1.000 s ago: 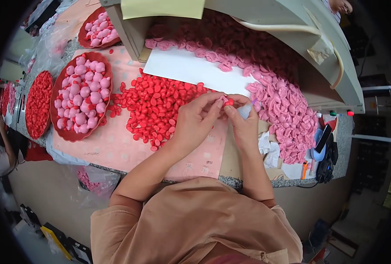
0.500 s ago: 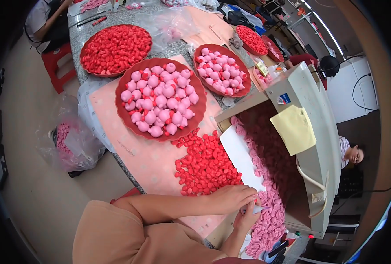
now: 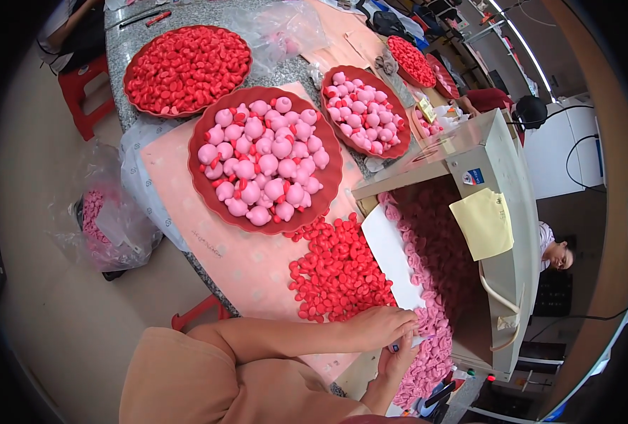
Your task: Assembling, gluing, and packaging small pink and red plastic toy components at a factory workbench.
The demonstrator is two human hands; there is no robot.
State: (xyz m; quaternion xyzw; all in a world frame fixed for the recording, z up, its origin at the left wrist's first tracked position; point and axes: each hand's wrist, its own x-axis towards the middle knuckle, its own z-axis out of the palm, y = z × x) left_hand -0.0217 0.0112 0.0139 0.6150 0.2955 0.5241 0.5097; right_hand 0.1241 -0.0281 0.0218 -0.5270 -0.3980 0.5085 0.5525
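Note:
My left hand (image 3: 379, 328) reaches across from the left, its fingers pinched together over the other hand; what they hold is hidden. Below it, my right hand (image 3: 396, 359) is closed on a small white bottle (image 3: 414, 341) with a thin purple tip, which points to the right. Just beyond my left hand, a loose pile of glossy red oval pieces (image 3: 338, 268) lies on a pink sheet (image 3: 247, 279). Under and beside my fingers, many pink ruffled pieces (image 3: 427, 353) spread toward the mouth of a pale metal box (image 3: 522, 233).
A red scalloped tray (image 3: 196, 145) holds pink round pieces mixed with red ones; a similar smaller tray (image 3: 403, 147) stands behind it. A third tray (image 3: 131, 85) is heaped with red pieces. A plastic bag (image 3: 126, 233) sits by a red stool (image 3: 204, 311). Other people are nearby.
The whole view has shifted slightly. My hands stay together around the bottle; a small red spot seen at the left fingertips before is now out of sight.

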